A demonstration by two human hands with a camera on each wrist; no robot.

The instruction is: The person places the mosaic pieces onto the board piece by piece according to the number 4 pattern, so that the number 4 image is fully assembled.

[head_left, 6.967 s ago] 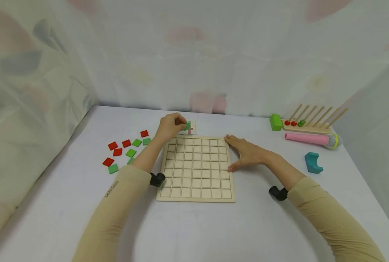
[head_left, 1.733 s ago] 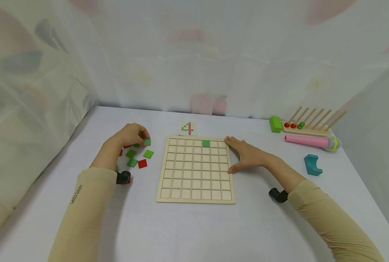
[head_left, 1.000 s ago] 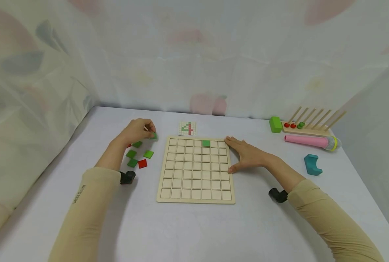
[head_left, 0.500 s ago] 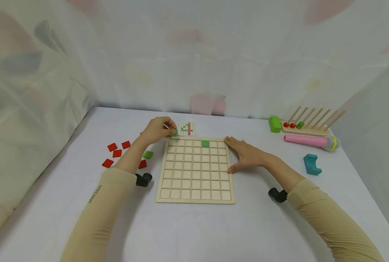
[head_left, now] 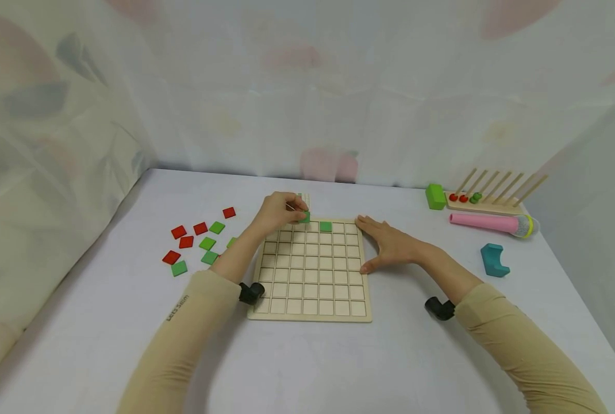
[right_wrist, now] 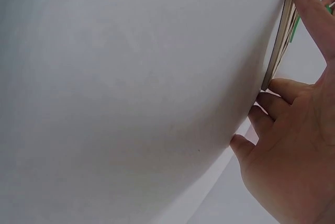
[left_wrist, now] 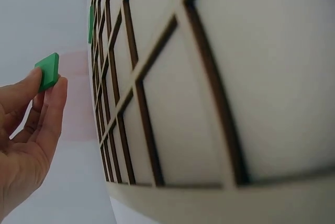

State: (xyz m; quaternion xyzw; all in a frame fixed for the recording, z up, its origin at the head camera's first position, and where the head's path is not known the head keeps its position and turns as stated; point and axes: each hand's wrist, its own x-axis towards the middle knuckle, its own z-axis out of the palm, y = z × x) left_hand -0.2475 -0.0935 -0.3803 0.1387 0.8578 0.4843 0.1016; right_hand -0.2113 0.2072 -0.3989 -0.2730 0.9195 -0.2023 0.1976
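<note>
In the head view my left hand [head_left: 278, 213] is over the far edge of a wooden grid board [head_left: 311, 275], pinching a green square tile [left_wrist: 48, 72] between thumb and fingers. The left wrist view shows this tile tilted and raised off the board. Another green tile [head_left: 326, 226] lies in a cell of the board's far row, to the right of the held one. Fingers spread, my right hand [head_left: 392, 244] rests along the board's right edge, thumb and fingertips touching it. Behind my left hand, a small pattern card [head_left: 307, 201] is mostly hidden.
Left of the board lie several loose red tiles [head_left: 185, 242] and green tiles [head_left: 207, 244], some partly behind my left arm. At the far right are a green block [head_left: 435, 196], a pegged stand [head_left: 485, 204] with beads, a pink toy microphone [head_left: 485, 223] and a teal notched block [head_left: 494, 260].
A green tile has been set in the far row since the earliest frame. My left hand has picked another from the pile and carried it right, over the board. My right hand stays put.
</note>
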